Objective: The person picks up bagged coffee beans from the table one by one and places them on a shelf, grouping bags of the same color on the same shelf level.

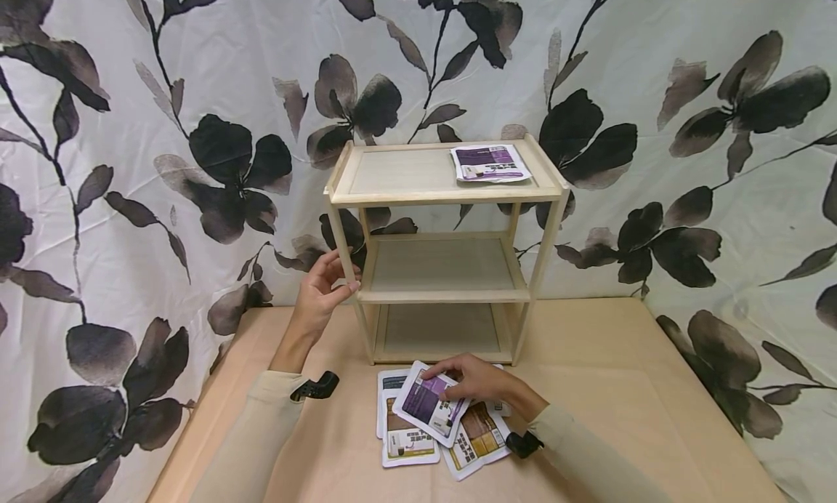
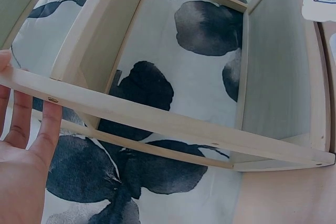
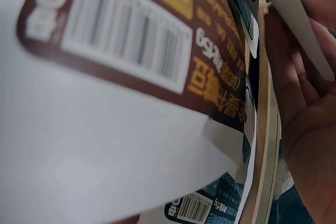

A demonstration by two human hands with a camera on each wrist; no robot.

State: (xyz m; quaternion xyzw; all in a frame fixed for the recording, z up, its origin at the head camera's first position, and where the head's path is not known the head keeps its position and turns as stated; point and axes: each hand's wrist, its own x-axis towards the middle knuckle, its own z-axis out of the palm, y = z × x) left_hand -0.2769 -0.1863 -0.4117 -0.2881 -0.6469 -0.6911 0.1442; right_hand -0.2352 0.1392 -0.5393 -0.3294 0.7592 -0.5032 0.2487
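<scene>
A small three-tier wooden shelf [image 1: 451, 196] stands at the back of the table. My left hand [image 1: 320, 288] holds its left front post [image 2: 157, 116], thumb on one side and fingers behind in the left wrist view. Low in front of the shelf, my right hand [image 1: 480, 381] pinches a white-edged pouch with a purple label [image 1: 425, 407]. This pouch is tilted over a pile that includes a brown-labelled pouch [image 1: 407, 441] and a yellow-and-brown one [image 1: 480, 437]. In the right wrist view, a barcoded pouch [image 3: 126, 35] fills the near side, beside the held pouch's edge [image 3: 296, 19].
Another purple-labelled pouch [image 1: 492, 163] lies on the right part of the shelf's top tier. Raised side rails border that tier. A floral cloth [image 1: 248, 67] hangs behind, and a peach cover [image 1: 621, 387] spreads over the table.
</scene>
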